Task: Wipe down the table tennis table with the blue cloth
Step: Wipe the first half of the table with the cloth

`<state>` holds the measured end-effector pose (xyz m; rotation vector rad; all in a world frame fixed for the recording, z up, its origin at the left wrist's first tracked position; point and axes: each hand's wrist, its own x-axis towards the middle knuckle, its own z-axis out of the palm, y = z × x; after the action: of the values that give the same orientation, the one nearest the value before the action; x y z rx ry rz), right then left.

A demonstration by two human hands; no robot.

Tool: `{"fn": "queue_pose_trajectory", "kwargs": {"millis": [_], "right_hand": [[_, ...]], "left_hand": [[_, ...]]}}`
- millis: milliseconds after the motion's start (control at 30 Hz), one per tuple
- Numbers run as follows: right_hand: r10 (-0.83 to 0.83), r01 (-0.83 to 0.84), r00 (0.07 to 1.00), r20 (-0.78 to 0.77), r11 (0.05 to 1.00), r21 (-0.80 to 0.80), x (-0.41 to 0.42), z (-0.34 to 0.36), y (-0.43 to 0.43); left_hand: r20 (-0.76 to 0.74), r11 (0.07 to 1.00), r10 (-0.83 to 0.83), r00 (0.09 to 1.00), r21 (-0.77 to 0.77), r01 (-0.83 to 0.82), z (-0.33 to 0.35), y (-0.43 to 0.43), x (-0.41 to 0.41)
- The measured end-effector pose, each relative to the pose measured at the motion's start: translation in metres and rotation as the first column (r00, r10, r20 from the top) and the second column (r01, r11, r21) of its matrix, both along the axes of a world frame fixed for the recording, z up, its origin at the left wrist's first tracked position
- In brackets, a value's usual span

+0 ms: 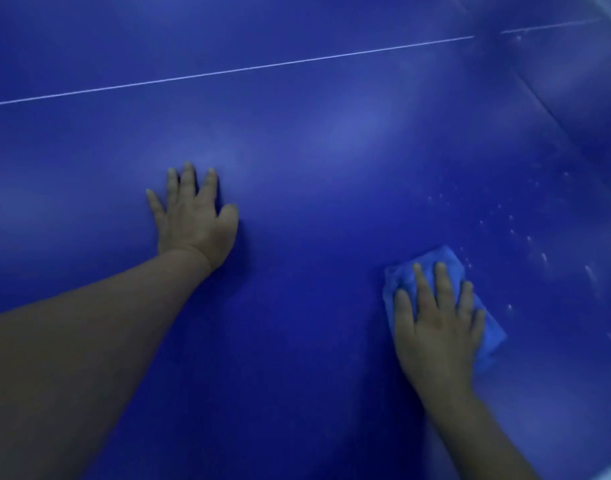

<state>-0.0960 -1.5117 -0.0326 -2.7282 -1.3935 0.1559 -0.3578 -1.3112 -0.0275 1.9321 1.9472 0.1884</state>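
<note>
Wiping looks to be the step in hand, I'd say: the right hand (439, 327) lies flat on the bunched-up blue cloth (442, 254), fingers straight and spread, pressing it onto the table tennis table (331, 150) near the lower right of the view rather than gripping it. The left hand (193, 220) is flat and open too, holding nothing, just planted palm-down on bare tabletop well apart from the cloth, probably for support. Just beyond and right of the cloth there's a scatter of pale specks (511, 233), maybe droplets or dust, too blurry to tell. My guess is the next move calls for pushing the cloth forward and right through that patch with steady pressure. Count-wise: 2 hands, 1 cloth, 1 thin white line (227, 71) across the far tabletop, and specks too smeared to count.
</note>
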Motion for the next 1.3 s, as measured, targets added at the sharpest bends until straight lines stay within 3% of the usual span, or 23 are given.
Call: {"fn": "queue_pose_trajectory", "kwargs": {"millis": [33,67,133,200,267,333,467,567,633,700,767,833,933,1000,1100,1200,1233,1300], "right_hand": [[-0.111,0.111,0.994,-0.017,0.994,0.02,-0.014,0.0,0.013],[-0.12,0.12,0.993,-0.006,0.99,0.077,-0.036,-0.001,0.026],[0.112,-0.115,0.993,0.028,0.979,0.168,-0.098,-0.009,0.044],[0.399,-0.396,0.917,0.019,0.902,0.171,-0.155,-0.011,0.042],[0.486,-0.476,0.874,-0.018,0.863,0.171,-0.163,-0.01,0.023],[0.381,-0.373,0.925,-0.006,0.909,0.186,-0.119,-0.012,-0.004],[-0.041,0.04,0.998,0.052,0.999,0.026,0.022,-0.006,-0.096],[-0.431,0.43,0.9,-0.061,0.902,-0.025,0.08,0.018,-0.147],[-0.564,0.565,0.824,-0.051,0.825,-0.004,0.067,0.015,-0.146],[-0.443,0.441,0.896,0.021,0.895,0.064,0.022,0.006,-0.122],[-0.129,0.119,0.989,0.068,0.984,0.134,-0.045,-0.004,-0.101],[0.226,-0.228,0.974,0.033,0.968,0.104,-0.109,-0.004,-0.1],[0.412,-0.408,0.911,-0.023,0.908,0.094,-0.101,-0.005,-0.119],[0.327,-0.327,0.945,0.021,0.944,0.027,-0.041,-0.009,-0.14],[-0.058,0.059,0.998,0.03,0.998,-0.036,0.059,-0.001,-0.169],[-0.427,0.427,0.903,-0.04,0.904,-0.009,0.088,0.009,-0.163],[-0.459,0.459,0.888,-0.035,0.888,0.004,0.076,0.008,-0.156],[-0.333,0.331,0.942,0.029,0.941,0.069,0.024,0.003,-0.149]], "left_hand": [[0.048,1.0,0.004,0.999,-0.005,-0.003,0.002,0.001,-0.001],[0.119,1.0,0.024,0.993,-0.005,-0.024,0.005,0.001,-0.003],[0.278,0.994,0.1,0.955,0.015,-0.109,0.011,-0.017,-0.007],[0.336,0.983,0.101,0.936,0.109,-0.145,0.014,-0.056,-0.007],[0.333,0.974,-0.004,0.943,0.216,-0.072,0.014,-0.109,0.0],[0.277,0.967,-0.15,0.949,0.243,0.082,0.012,-0.155,0.012],[0.06,0.894,-0.44,0.896,0.129,0.43,0.0,-0.205,0.034],[-0.061,0.856,-0.507,0.86,0.08,0.511,-0.008,-0.209,0.037],[-0.052,0.853,-0.514,0.857,0.076,0.516,-0.007,-0.208,0.036],[-0.039,0.856,-0.508,0.86,0.089,0.509,-0.007,-0.208,0.037],[-0.013,0.863,-0.498,0.867,0.095,0.497,-0.005,-0.208,0.038],[0.009,0.874,-0.481,0.877,0.089,0.478,-0.004,-0.207,0.038],[-0.001,0.876,-0.473,0.881,0.101,0.471,-0.006,-0.206,0.037],[-0.021,0.876,-0.472,0.882,0.102,0.471,-0.008,-0.205,0.037],[-0.048,0.874,-0.473,0.88,0.095,0.476,-0.007,-0.206,0.037],[-0.062,0.867,-0.485,0.872,0.092,0.489,-0.007,-0.206,0.038],[-0.062,0.866,-0.487,0.871,0.092,0.491,-0.007,-0.206,0.038],[-0.059,0.867,-0.485,0.873,0.097,0.488,-0.006,-0.206,0.038]]}}
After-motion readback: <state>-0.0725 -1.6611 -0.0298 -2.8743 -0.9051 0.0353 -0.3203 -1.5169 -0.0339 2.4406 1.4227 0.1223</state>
